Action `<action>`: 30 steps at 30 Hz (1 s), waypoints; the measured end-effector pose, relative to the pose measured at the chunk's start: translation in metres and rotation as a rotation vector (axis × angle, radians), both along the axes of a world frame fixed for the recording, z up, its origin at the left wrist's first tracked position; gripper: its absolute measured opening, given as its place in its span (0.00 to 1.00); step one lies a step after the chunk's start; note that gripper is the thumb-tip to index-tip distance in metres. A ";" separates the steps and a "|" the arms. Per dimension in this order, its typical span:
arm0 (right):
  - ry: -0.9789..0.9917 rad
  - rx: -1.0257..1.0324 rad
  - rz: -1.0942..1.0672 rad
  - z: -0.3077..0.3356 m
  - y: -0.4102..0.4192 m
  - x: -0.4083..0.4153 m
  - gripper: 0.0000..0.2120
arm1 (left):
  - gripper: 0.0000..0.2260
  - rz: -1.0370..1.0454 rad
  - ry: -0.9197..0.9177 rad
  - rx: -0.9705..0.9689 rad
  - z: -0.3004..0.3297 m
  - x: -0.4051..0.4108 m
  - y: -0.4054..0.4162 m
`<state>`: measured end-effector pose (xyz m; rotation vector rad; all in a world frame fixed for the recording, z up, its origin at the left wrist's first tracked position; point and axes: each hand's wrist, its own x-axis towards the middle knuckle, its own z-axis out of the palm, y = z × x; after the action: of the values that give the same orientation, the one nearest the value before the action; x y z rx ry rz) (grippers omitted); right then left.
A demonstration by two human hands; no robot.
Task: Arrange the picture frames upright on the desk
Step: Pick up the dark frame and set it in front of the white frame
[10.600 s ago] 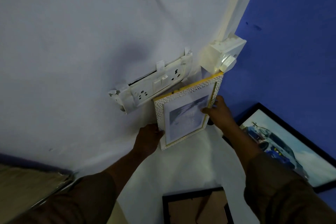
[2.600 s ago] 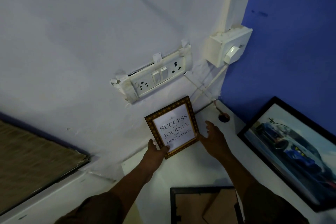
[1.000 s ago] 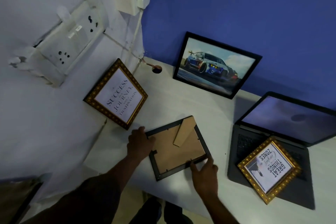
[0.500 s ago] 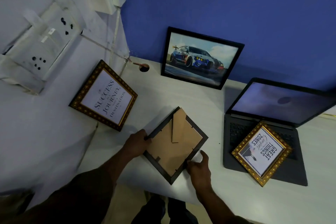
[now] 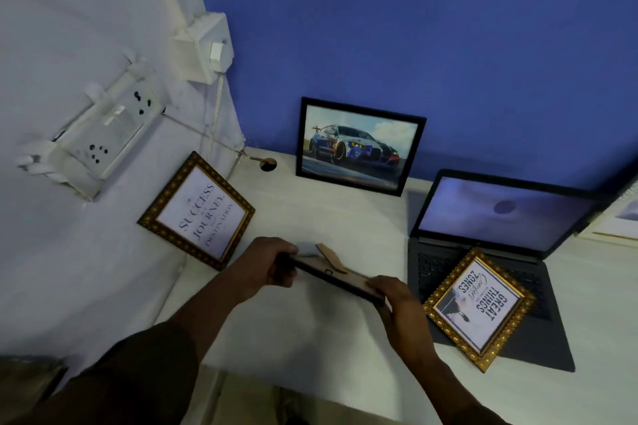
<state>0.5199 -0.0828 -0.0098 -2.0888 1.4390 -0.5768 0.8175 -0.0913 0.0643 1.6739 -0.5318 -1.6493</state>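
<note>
I hold a black-edged frame (image 5: pixel 331 274) above the white desk (image 5: pixel 310 331), seen nearly edge-on with its brown back and flap stand facing up. My left hand (image 5: pixel 266 264) grips its left end and my right hand (image 5: pixel 397 300) its right end. A gold frame reading "Success" (image 5: pixel 198 212) leans upright against the white wall at the left. A black frame with a car picture (image 5: pixel 359 145) stands against the blue wall. A second gold frame reading "Great Things" (image 5: pixel 478 309) lies flat on the laptop's keyboard.
An open dark laptop (image 5: pixel 497 217) takes up the desk's right side. A socket panel (image 5: pixel 100 138) and a switch box (image 5: pixel 207 45) stick out from the white wall, with cables running to a hole (image 5: pixel 268 164) in the desk. Papers (image 5: pixel 618 221) lie at the far right.
Both hands have lifted the black-edged frame off the desk and tipped it, so it now shows almost edge-on. My view has shifted slightly left.
</note>
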 end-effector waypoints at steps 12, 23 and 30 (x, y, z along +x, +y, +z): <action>-0.885 0.366 -0.404 0.105 0.040 -0.181 0.11 | 0.25 -0.254 0.012 -0.014 0.047 -0.216 0.018; -0.883 0.276 -0.708 0.132 0.067 -0.402 0.15 | 0.23 -0.522 0.306 -0.105 0.071 -0.473 -0.006; -0.847 0.239 -0.784 0.122 0.042 -0.465 0.14 | 0.25 -0.506 0.176 -0.076 0.053 -0.554 -0.041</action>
<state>0.0551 -0.0403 0.1119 -0.8208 1.6044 -1.3022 0.2637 -0.1321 0.1175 1.3901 -0.9738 -2.0771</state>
